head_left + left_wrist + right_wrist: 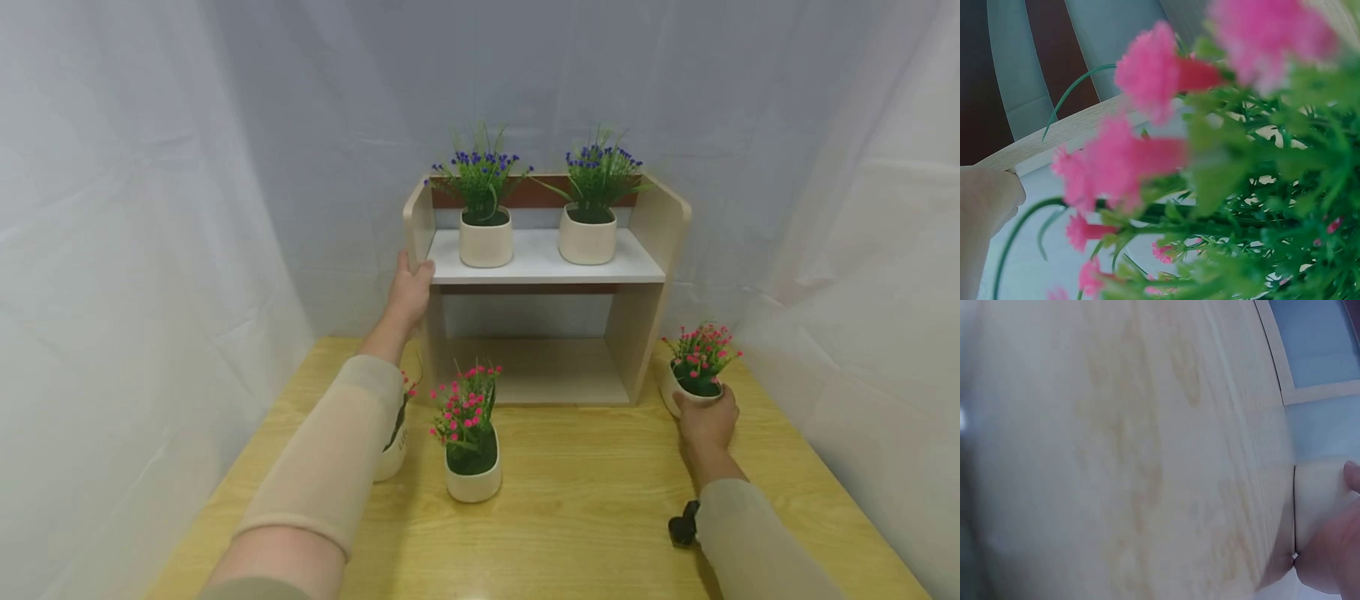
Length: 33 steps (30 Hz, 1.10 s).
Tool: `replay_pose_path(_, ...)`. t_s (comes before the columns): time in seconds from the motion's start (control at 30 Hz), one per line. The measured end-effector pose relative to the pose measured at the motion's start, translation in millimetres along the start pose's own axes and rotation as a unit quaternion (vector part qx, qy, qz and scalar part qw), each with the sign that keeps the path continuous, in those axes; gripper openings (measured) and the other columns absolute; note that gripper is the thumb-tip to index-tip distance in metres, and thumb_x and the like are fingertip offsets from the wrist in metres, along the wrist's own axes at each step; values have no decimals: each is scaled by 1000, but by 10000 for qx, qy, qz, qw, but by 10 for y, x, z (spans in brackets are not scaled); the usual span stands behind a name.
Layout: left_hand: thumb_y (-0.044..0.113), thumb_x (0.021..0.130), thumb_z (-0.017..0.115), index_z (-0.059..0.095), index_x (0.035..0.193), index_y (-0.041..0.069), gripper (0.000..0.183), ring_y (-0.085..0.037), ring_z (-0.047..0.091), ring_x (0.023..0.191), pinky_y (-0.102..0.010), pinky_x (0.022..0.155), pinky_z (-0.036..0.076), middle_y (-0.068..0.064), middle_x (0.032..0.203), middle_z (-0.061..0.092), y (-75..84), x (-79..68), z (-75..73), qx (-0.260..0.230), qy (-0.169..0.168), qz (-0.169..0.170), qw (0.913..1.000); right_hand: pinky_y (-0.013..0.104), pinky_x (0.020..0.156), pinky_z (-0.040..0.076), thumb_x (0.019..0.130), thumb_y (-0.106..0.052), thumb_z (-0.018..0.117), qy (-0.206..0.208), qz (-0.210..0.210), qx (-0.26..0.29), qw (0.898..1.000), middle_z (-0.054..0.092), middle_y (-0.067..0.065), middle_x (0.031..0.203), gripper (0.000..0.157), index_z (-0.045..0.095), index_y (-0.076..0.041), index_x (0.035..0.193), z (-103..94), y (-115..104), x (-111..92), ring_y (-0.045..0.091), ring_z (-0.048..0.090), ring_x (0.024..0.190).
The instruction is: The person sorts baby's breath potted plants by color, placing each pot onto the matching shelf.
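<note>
My left hand [409,293] holds the left side panel [420,218] of a two-tier wooden shelf, thumb at its front edge and the other fingers largely hidden. At the right of the table, my right hand [708,421] grips a white flowerpot [670,392] with pink flowers [701,346], close beside the shelf. In the right wrist view, the fingers [1335,550] lie against that pot [1319,494], low over the wood. Pink flowers [1147,69] fill much of the left wrist view, with part of the left hand [985,212] at its edge.
Two white pots [486,246] [587,242] with purple flowers stand on the upper shelf board [536,250]. Another pink-flowered pot [474,485] stands on the wooden table [577,500]; a further pot [392,458] is partly behind the left forearm. White curtains [112,250] surround the table.
</note>
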<state>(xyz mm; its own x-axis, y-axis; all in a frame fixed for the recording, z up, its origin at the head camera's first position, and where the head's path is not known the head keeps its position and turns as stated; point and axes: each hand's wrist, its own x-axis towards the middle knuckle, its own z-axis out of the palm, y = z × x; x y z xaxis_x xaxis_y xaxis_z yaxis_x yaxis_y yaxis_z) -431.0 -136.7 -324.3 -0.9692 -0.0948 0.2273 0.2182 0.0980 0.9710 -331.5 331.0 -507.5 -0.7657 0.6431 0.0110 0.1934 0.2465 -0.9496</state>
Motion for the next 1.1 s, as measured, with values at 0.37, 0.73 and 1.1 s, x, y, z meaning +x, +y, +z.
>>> replay_pose_path(0.37,29,114,48,26,169,21,60,-37,28,166,-59,139,18,-16,176,34,6,-8,10,-54,18,47,10000,57,137,26,92,-12,81,362,53,353,9987,30,32,171,97,24,-1,170,3,-2,-55,51,33,158)
replay_pose_path(0.73,31,114,48,26,169,21,60,-37,28,166,-58,139,18,-15,176,35,-5,-8,7,27,9,16,10000,47,139,24,92,-8,81,558,309,1160,9912,29,19,178,98,25,-5,171,-19,52,-87,38,31,164)
replay_pose_path(1.1,29,114,48,25,169,20,60,-37,28,166,-58,139,18,-15,176,34,-12,5,2,-54,23,46,10000,38,141,18,91,4,80,604,507,1880,9790,25,12,180,98,25,-8,172,-80,31,-299,29,26,166)
